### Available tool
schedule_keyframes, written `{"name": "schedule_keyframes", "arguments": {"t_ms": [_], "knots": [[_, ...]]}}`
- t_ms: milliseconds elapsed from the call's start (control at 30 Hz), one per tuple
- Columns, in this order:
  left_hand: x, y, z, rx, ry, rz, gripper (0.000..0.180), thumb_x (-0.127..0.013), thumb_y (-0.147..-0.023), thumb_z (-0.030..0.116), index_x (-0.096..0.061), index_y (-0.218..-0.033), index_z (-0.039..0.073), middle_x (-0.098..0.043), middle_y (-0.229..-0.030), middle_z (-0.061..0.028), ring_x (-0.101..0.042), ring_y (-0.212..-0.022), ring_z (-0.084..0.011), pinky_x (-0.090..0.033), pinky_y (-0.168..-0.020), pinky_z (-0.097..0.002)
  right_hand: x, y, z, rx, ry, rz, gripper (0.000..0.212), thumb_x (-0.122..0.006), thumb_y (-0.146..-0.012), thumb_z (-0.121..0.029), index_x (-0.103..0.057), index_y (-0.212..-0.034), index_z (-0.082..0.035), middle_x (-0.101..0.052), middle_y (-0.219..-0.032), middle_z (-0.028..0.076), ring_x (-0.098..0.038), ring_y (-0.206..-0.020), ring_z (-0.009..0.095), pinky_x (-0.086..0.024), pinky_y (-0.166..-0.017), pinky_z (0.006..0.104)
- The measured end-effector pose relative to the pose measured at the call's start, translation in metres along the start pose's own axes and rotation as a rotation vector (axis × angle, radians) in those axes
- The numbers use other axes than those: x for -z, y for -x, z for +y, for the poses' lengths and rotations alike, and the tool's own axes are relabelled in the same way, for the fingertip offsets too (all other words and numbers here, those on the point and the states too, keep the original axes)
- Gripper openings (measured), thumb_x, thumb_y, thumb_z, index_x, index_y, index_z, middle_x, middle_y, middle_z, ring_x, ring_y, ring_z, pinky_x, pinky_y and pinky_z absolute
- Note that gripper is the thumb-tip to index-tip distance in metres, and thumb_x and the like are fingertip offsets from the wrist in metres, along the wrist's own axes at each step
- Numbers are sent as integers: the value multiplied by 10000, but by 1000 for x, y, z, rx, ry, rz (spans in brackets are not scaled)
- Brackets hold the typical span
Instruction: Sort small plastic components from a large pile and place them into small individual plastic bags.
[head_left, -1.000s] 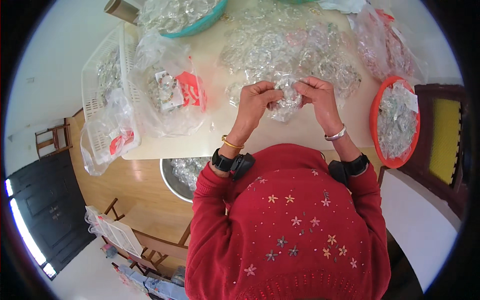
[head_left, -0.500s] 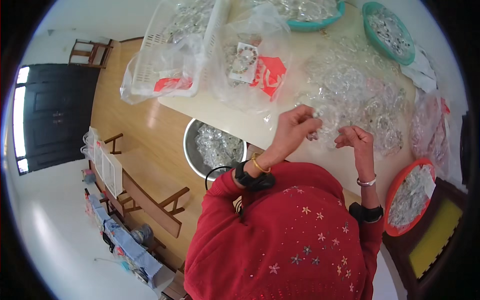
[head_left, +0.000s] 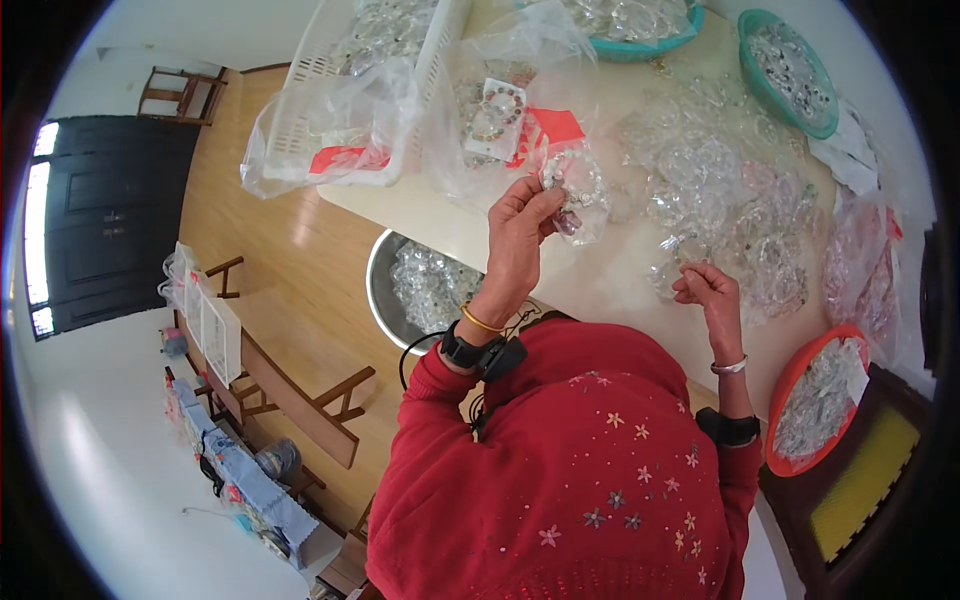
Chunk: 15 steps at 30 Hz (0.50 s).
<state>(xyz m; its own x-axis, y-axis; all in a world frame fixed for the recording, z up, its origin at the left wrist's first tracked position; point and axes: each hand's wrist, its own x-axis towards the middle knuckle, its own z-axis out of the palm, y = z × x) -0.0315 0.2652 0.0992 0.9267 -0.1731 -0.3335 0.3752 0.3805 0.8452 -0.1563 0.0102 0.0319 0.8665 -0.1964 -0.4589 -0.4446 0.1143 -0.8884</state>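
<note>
My left hand (head_left: 520,225) pinches a small clear bag with a beaded bracelet (head_left: 575,190) in it, held up over the table's near edge. White beads and a dark purple piece show through the plastic. My right hand (head_left: 710,285) hovers at the near side of a heap of clear-bagged bracelets (head_left: 730,210), its fingers curled together. Beside those fingertips lies one bagged piece (head_left: 675,260); whether the fingers grip it is hard to see. Beyond my left hand sits an open plastic bag (head_left: 470,60) with a bracelet on a white card (head_left: 495,120) and red paper.
A white plastic basket (head_left: 430,90) stands at the far left of the table (head_left: 450,215). Teal bowls (head_left: 650,48) of bagged pieces stand at the back. A red basin (head_left: 778,440) is at right, a metal basin (head_left: 385,315) below the table edge, a wooden bench (head_left: 300,405) farther left.
My left hand has moved left and away from me, lifting the bagged bracelet from the heap toward the open plastic bag. My right hand has shifted only slightly.
</note>
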Motion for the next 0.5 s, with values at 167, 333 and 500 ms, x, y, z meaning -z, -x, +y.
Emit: {"name": "schedule_keyframes", "arguments": {"t_ms": [167, 333, 500], "knots": [[-2, -7, -2, -11, 2, -60, 122, -555, -858, 72, -595, -954, 8, -605, -800, -18, -552, -655, -91, -465, -633, -232, 1, -2, -1, -24, -31, 21, 219, -570, -889, -162, -630, -1015, 7, -653, -797, 78, -614, -656, 133, -517, -648, 253], [-10, -6, -1, -13, 21, -109, 141, -563, -858, 84, -597, -972, 8, -605, -813, -17, -563, -670, -100, -483, -633, -247, 2, 0, 1, 4, -40, 36, 220, -576, -884, -160, -628, -1013, 10, -654, -792, 81, -615, -659, 133, -519, -642, 258], [-24, -8, -12, 106, -79, -100, 117, -563, -860, 94, -600, -949, 27, -601, -815, -11, -570, -662, -101, -481, -615, -248, 7, -9, 16, -18, -60, 48, 213, -575, -881, -150, -627, -1006, 15, -656, -778, 86, -621, -655, 136, -527, -626, 263]]}}
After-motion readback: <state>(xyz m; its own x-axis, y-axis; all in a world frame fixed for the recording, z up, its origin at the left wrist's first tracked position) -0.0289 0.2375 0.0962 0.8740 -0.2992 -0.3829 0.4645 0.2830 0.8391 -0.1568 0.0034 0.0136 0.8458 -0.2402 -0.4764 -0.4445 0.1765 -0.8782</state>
